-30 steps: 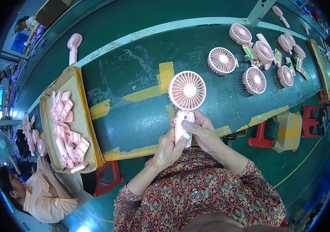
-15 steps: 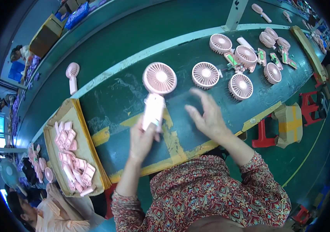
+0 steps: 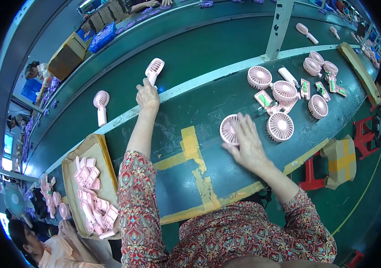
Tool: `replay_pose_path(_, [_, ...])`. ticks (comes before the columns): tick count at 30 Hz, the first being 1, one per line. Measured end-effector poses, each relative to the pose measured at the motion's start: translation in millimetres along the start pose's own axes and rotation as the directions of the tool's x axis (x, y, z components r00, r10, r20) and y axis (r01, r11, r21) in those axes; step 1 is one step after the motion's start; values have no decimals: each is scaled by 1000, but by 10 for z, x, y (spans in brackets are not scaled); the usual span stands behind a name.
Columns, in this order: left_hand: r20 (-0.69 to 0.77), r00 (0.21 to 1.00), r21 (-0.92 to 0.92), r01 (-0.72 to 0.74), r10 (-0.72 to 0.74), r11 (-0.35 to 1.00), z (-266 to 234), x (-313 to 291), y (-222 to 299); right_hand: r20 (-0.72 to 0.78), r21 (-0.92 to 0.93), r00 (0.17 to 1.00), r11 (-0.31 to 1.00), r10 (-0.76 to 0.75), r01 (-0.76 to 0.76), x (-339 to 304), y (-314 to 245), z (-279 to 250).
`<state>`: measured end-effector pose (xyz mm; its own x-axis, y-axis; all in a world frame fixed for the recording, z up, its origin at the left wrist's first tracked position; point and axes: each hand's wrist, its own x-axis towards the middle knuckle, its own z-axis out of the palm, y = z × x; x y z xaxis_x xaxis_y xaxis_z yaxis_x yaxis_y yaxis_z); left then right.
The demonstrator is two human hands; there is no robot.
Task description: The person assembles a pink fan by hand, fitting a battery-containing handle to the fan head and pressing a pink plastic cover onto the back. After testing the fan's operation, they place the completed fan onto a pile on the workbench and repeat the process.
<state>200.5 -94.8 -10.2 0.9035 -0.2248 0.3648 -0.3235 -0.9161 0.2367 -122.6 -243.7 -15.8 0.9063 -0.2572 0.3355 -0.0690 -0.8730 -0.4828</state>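
My left hand (image 3: 147, 96) reaches out past the light rail and is closed around the handle of a pale pink handheld fan (image 3: 155, 67), its round head pointing away from me. My right hand (image 3: 249, 145) lies over the right side of a loose pink fan head (image 3: 229, 129) on the dark green bench (image 3: 172, 161); fingers along its rim, thumb at its near edge. To the right of that hand are another fan head (image 3: 280, 127) and a cluster of fan heads with opened handles, some showing green parts (image 3: 265, 100).
A shallow cardboard tray (image 3: 70, 178) at left holds pink handle shells (image 3: 93, 196). Beyond the rail (image 3: 208, 80), another handheld fan (image 3: 101, 107) lies on the green belt (image 3: 217, 49). A metal post (image 3: 277, 33) rises at the rail. Co-workers sit left; red stools (image 3: 312, 174) stand right.
My left hand has carried the handheld fan forward from over the bench to beyond the rail. My right hand has come down on the loose fan head, which has shifted left and nearer.
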Motion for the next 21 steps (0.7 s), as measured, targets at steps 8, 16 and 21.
replay_pose_path(8, [189,957,-509,-97,221,855,284,-156,229,123,202,991,979,-58,32,-194,-347,105])
replay_pose_path(16, [392,819,-631,-92,419,771,-846,-1413,305,80,381,956,895,-281,231,-302,-552,-14])
replay_pose_path(21, [495,748,-496,-173,441,851,-1325,-1925,-42,75,23,991,994,-112,111,-193,-155,-282])
